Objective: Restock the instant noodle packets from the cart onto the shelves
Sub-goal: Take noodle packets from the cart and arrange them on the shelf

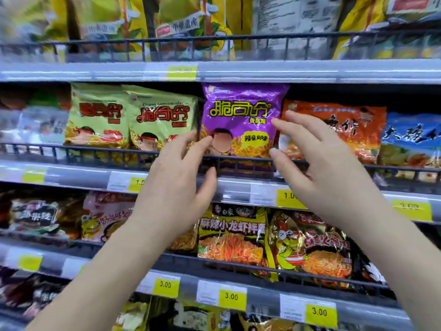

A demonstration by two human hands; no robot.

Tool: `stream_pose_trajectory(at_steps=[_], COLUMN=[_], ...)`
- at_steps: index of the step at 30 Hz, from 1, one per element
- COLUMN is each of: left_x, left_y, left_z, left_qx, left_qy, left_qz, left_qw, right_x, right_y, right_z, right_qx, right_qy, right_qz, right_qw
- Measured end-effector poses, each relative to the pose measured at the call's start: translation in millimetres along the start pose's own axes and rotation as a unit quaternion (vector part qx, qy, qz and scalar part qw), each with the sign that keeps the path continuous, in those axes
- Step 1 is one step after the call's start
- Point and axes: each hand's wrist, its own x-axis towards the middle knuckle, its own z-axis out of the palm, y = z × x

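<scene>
The purple pkt of instant noodles is seen standing upright on the middle shelf, approx. at frame centre, behind the dark wire rail. Its lower edge is hidden by that rail and its top reaches close under the shelf above. It is flanked on the left by two green pkts of the same brand and on the right by an orange pkt, w/ a blue pkt further right at the frame edge.

The L hand is raised from lower left, fingers spread and only loosely bent. Its index tip is laid on the pkt's lower-left front, the thumb is held apart over the rail, and nothing is gripped. The R hand is raised from lower right, fingers likewise spread and relaxed. Its fingertips are placed at the pkt's right edge, w/ the thumb tip just beside the lower-right corner. Whether those tips actually touch the wrapper can't be told; no pinch is seen.

Yellow price labels marked 1.00 are fixed along the shelf front below the hands. On the shelf beneath, a yellow pkt w/ a noodle photo and a chicken-print pkt are stood side by side, w/ 3.00 labels under them. Across the top of the frame, large yellow bags are stood, blurred.
</scene>
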Motion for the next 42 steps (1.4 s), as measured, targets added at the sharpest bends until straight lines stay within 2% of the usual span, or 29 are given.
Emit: stream_pose_trajectory(at_steps=[5, 10, 19, 25, 32, 37, 42], left_x=[8.6, 16.3, 9.6, 0.6, 1.3, 2.1, 5.5], left_y=[-15.5, -16.6, -27.0, -52.3, -114.0, -128.8, -134.2], left_z=[9.5, 13.8, 8.4, -9.5, -35.0, -36.3, -31.5], left_qx=[0.024, 0.067, 0.022, -0.021, 0.016, 0.052, 0.079], left_qy=[-0.005, -0.021, -0.009, 0.02, 0.015, -0.031, -0.031], left_qz=[0.054, 0.058, 0.078, 0.083, -0.007, -0.007, 0.007], left_qw=[0.998, 0.996, 0.997, 0.996, 1.0, 0.998, 0.996], right_x=[14.6, 16.5, 17.2, 19.7, 44.1, 65.2, 69.0], right_y=[-15.4, -21.4, -36.3, -55.9, -91.1, -106.2, -109.9], right_z=[34.1, 50.5, 42.8, 44.2, 67.2, 92.9, 108.4], right_qx=[-0.057, -0.158, -0.186, -0.134, -0.07, -0.124, -0.211], right_qy=[-0.012, -0.019, -0.04, 0.006, 0.009, -0.009, -0.041], right_qz=[0.018, 0.05, 0.069, 0.02, -0.037, -0.075, -0.059], right_qw=[0.998, 0.986, 0.979, 0.991, 0.997, 0.989, 0.975])
